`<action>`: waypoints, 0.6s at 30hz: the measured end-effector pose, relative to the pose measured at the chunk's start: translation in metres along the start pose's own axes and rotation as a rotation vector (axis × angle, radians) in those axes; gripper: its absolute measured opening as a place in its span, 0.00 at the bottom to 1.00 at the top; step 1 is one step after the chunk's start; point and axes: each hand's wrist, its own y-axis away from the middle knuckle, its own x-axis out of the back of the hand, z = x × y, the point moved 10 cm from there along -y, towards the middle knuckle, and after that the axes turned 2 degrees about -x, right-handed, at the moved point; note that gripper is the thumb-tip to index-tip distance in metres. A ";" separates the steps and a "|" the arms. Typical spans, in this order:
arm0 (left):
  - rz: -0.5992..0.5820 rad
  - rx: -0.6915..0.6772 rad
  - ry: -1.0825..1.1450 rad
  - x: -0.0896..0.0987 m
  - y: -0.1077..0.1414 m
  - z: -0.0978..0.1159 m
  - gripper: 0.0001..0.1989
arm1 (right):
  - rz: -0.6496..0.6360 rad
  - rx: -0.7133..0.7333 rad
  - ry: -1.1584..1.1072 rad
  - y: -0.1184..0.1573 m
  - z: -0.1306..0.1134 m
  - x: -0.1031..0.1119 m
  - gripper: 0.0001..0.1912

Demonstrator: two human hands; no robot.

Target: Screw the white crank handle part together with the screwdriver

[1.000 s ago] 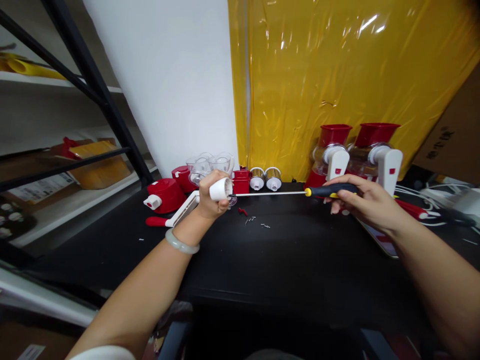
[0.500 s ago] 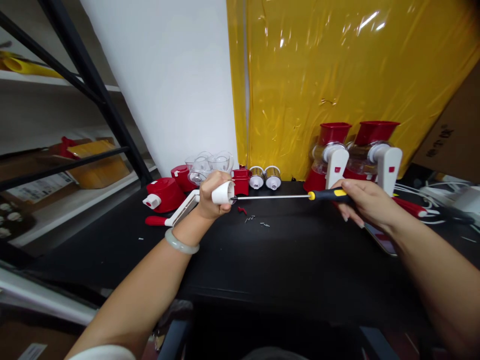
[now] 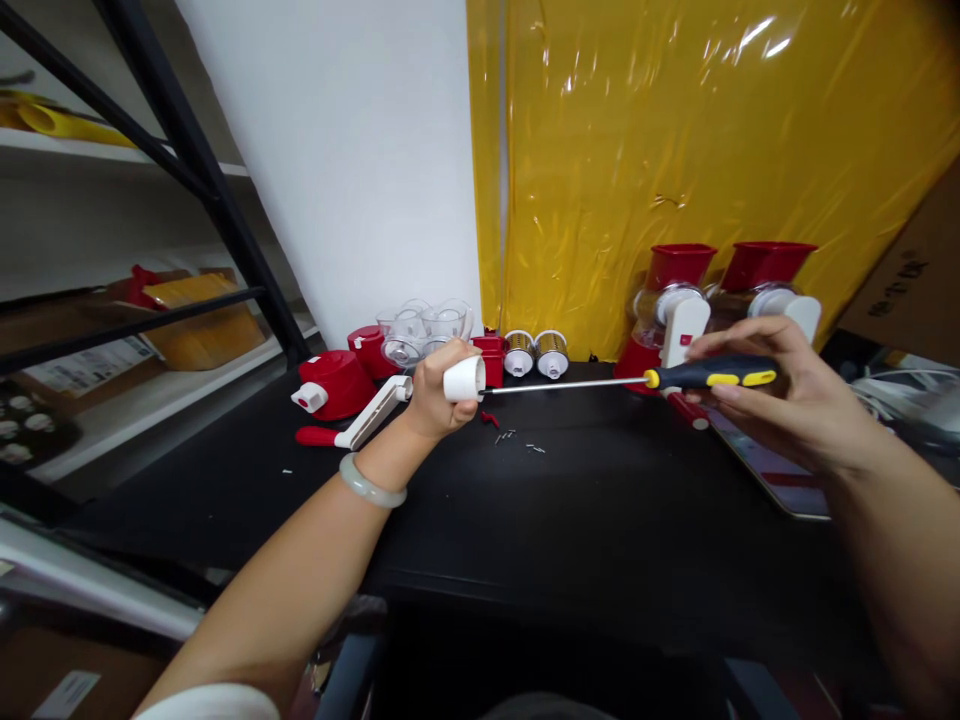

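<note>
My left hand (image 3: 442, 390) is closed round a white plastic cup-shaped part (image 3: 463, 380), its open end turned to the right. A screwdriver (image 3: 709, 374) with a black and yellow handle lies level in my right hand (image 3: 802, 400), the fingers loosely round the handle. Its long shank reaches left to the mouth of the white part; whether the tip is seated in it I cannot tell. Below the white part, several small screws (image 3: 535, 448) and a little red plastic piece (image 3: 490, 418) lie on the black table (image 3: 525, 530).
At the left stand a red grinder base (image 3: 334, 383) and a crank handle (image 3: 371, 413). Clear plastic hoppers (image 3: 424, 325) and two drum graters (image 3: 551, 355) line the back. Two assembled red-and-white graters (image 3: 684, 270) stand at the right, with a tablet (image 3: 772, 465) by my right hand.
My right hand has loosened and shifted its grip on the screwdriver handle, with the fingers more spread. The view has turned slightly left, and the white part stays in my left hand.
</note>
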 end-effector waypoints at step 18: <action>0.091 -0.127 0.038 0.006 0.014 -0.009 0.29 | 0.014 -0.132 0.083 -0.003 0.019 -0.004 0.20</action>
